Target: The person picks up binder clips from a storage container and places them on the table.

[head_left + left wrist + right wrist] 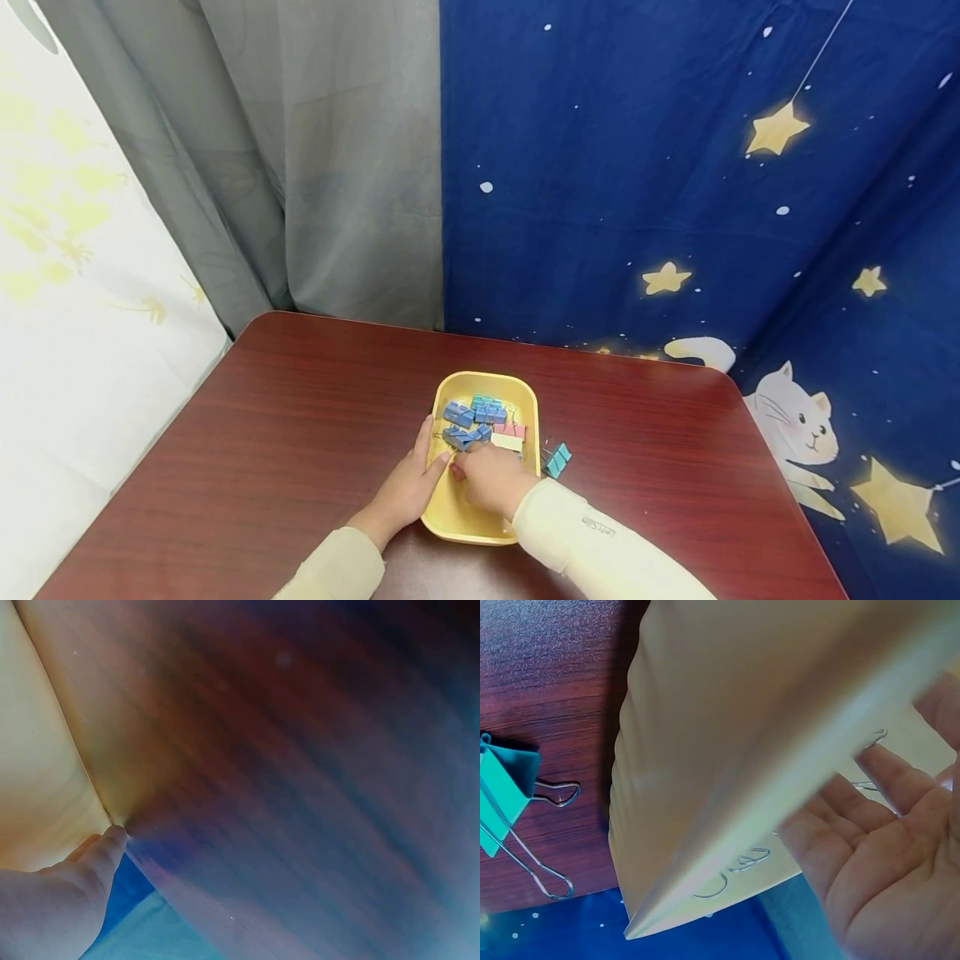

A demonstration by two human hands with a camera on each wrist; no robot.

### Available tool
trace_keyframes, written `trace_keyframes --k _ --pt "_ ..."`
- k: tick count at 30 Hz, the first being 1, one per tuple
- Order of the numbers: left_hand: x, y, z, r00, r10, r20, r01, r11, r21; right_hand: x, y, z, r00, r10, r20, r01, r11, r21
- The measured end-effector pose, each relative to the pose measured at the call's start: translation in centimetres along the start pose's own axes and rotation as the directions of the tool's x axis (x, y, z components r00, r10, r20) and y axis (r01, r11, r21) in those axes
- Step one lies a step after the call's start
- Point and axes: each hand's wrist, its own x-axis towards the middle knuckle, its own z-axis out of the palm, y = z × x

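Note:
A yellow tray (459, 518) stands on the table with binder clips inside. My left hand (405, 487) grips its left side, thumb at the rim and fingers along the outer wall. In the left wrist view, fingertips (116, 832) meet that wall. Reaching into the tray, my right hand (495, 479) has bent fingers among the near clips. From the right wrist, the tray wall (705, 750) covers part of this hand; wire handles (750, 859) show near its fingers, and I cannot tell whether it pinches a clip. Around it lie blue clips (459, 414), a pink clip (510, 430) and a whitish clip (507, 442).
A teal binder clip (557, 461) lies on the dark red table (330, 392), just right of the tray. Teal clips (486, 402) sit at the tray's far end. Behind the table hang a grey curtain (360, 167) and a blue starry curtain (585, 167).

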Motion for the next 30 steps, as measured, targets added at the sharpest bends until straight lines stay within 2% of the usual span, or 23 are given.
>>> trace_keyframes --k 20,30 --pt "0.1 -0.1 0.1 1.0 0.021 0.002 -0.021 1.0 -0.007 0.9 0.0 1.2 1.0 0.005 0.02 -0.004 0.998 -0.069" --pt "0.1 -0.1 0.1 0.999 0.036 -0.012 -0.036 0.999 -0.002 1.3 0.1 2.0 1.0 -0.014 -0.012 0.012 0.993 -0.12"
